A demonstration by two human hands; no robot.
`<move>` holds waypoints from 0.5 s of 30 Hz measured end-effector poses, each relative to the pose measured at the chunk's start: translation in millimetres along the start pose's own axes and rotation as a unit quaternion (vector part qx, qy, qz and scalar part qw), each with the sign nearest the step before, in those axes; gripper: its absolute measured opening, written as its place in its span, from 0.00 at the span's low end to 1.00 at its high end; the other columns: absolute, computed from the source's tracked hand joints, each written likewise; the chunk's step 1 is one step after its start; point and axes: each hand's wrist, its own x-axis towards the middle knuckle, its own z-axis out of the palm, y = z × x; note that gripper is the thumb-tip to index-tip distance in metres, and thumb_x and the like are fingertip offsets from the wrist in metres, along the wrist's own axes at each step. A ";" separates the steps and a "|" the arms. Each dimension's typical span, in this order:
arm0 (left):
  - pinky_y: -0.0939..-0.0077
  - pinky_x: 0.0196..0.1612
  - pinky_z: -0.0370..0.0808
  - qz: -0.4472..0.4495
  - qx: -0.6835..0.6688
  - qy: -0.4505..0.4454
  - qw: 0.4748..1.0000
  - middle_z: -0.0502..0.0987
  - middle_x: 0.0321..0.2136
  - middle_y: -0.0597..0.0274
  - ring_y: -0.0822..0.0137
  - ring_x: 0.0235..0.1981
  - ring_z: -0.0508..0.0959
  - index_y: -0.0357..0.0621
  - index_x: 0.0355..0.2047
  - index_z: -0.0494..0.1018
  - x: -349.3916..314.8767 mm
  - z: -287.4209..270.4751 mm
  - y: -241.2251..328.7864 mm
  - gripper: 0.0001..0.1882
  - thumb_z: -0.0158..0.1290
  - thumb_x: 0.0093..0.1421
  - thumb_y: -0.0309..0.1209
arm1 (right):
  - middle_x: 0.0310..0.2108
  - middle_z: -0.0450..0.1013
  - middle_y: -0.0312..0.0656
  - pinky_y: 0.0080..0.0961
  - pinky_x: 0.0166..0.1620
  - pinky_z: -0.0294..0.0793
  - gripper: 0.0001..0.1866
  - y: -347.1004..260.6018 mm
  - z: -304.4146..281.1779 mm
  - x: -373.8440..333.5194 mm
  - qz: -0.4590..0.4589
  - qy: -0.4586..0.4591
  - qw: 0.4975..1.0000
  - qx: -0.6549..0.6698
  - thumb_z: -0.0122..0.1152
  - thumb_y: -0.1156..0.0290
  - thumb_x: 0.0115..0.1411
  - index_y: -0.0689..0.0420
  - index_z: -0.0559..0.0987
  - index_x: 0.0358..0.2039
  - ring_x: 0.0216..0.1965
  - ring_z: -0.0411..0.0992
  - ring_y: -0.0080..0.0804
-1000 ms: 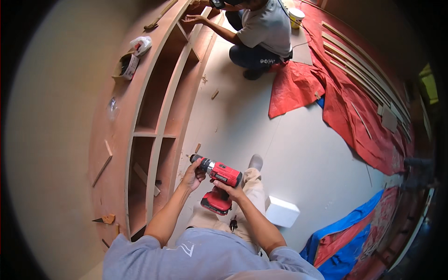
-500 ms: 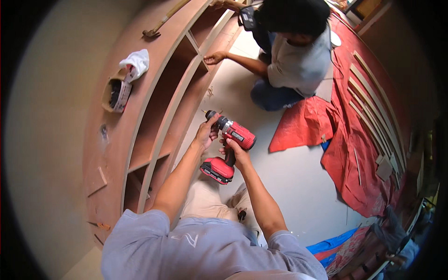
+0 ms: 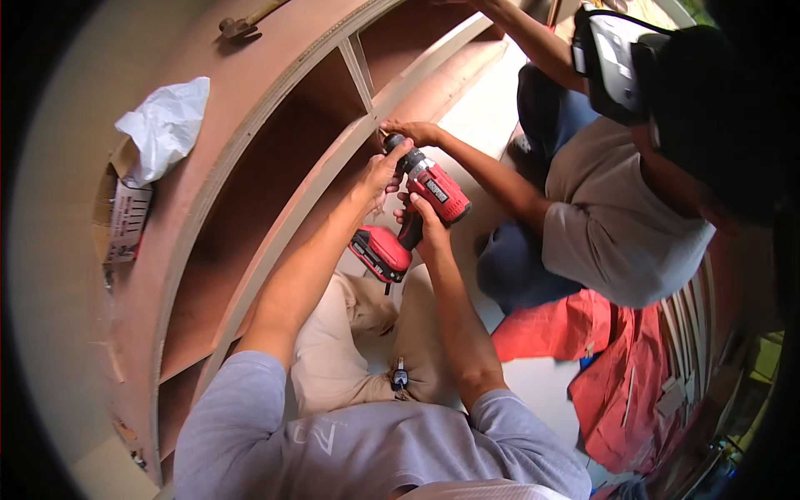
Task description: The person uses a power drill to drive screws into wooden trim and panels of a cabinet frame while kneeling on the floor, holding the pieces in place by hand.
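Observation:
A red and black cordless drill point(image 3: 447, 198) is held in both my hands, its bit toward the front rail point(image 3: 293, 210) of a wooden cabinet frame. My right hand point(image 3: 427, 225) wraps around the drill's grip, above the red battery point(image 3: 382, 252). With fingers closed around the front end, my left hand point(image 3: 380, 180) steadies the drill near its black chuck point(image 3: 400, 147). A co-worker's hand point(image 3: 414, 132) rests at the rail, right beside the bit. Whether the tip touches the wood is hard to tell.
On the cabinet's panel lie a hammer point(image 3: 242, 27), a white plastic bag point(image 3: 168, 125) and a small open carton point(image 3: 129, 218). A co-worker point(image 3: 621, 217) crouches close on the right. Beyond are a red sheet point(image 3: 617, 417) and wooden strips point(image 3: 692, 321).
I have come nearer the cabinet, and the drill has moved up to its rail beside the co-worker's hand. The co-worker now appears closer and farther right. Both my hands keep their hold.

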 end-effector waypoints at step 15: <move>0.86 0.10 0.47 0.037 0.002 -0.016 0.999 0.54 0.07 0.78 0.83 0.06 0.52 0.49 0.20 0.69 75.4 -52.1 -88.4 0.21 0.54 0.53 0.54 | 0.35 0.74 0.42 0.23 0.31 0.72 0.20 83.3 -90.3 83.0 -0.017 -0.051 0.998 -0.031 0.59 0.63 0.54 0.56 0.70 0.45 0.26 0.72 0.28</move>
